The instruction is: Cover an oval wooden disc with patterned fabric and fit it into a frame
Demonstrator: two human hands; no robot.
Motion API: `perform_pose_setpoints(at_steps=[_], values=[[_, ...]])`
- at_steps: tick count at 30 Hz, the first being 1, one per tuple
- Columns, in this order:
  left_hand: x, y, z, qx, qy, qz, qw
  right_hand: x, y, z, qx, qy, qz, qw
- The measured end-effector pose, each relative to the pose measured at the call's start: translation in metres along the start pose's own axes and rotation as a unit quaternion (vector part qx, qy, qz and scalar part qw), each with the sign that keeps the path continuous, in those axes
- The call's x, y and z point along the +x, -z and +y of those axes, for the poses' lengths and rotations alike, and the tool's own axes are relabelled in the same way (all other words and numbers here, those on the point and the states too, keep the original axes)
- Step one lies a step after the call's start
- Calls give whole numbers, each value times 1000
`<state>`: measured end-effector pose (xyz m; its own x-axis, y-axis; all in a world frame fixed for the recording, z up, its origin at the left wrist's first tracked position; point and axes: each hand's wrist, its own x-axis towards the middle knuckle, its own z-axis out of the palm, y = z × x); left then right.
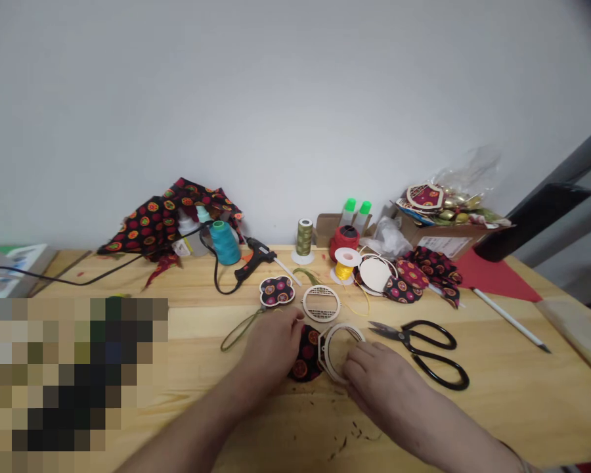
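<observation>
My right hand (377, 371) is closed on the edge of a pale round wooden ring (329, 345), its fingers curled at the right rim. Other thin wooden frames (320, 348) overlap the ring on its left. Directly beside them lies a round piece of dark patterned fabric (308, 355). My left hand (276, 338) is at the fabric's left edge with fingers bent together; its grip is partly hidden. Just beyond the hands are an oval wooden lattice frame (321, 303) and a flower-shaped fabric piece with a pale rim (276, 291), near a green cord loop (239, 332).
Black-handled scissors (414, 341) lie right of my right hand, blades toward it. Farther back stand a glue gun (256, 256), a teal thread cone (224, 243), a yellow thread spool (345, 266) and a filled cardboard box (443, 240). Dark scraps (347, 440) litter the near table.
</observation>
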<state>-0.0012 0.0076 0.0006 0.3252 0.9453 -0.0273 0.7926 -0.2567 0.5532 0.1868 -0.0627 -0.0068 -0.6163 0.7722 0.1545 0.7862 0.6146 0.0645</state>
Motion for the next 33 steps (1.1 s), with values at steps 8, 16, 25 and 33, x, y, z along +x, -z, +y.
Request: perform_pose_setpoints(at_steps=[8, 16, 25, 33], values=[[0, -3, -2, 15, -10, 2, 1000, -6, -2, 0, 98, -20, 5, 995], [0, -5, -2, 21, -9, 1, 1000, -1, 10, 28, 173, -138, 102, 970], [0, -2, 0, 24, -3, -10, 1000, 3, 11, 27, 165, -261, -22, 951], [0, -1, 1, 35, -2, -13, 999, 12, 0, 18, 121, -316, -48, 940]])
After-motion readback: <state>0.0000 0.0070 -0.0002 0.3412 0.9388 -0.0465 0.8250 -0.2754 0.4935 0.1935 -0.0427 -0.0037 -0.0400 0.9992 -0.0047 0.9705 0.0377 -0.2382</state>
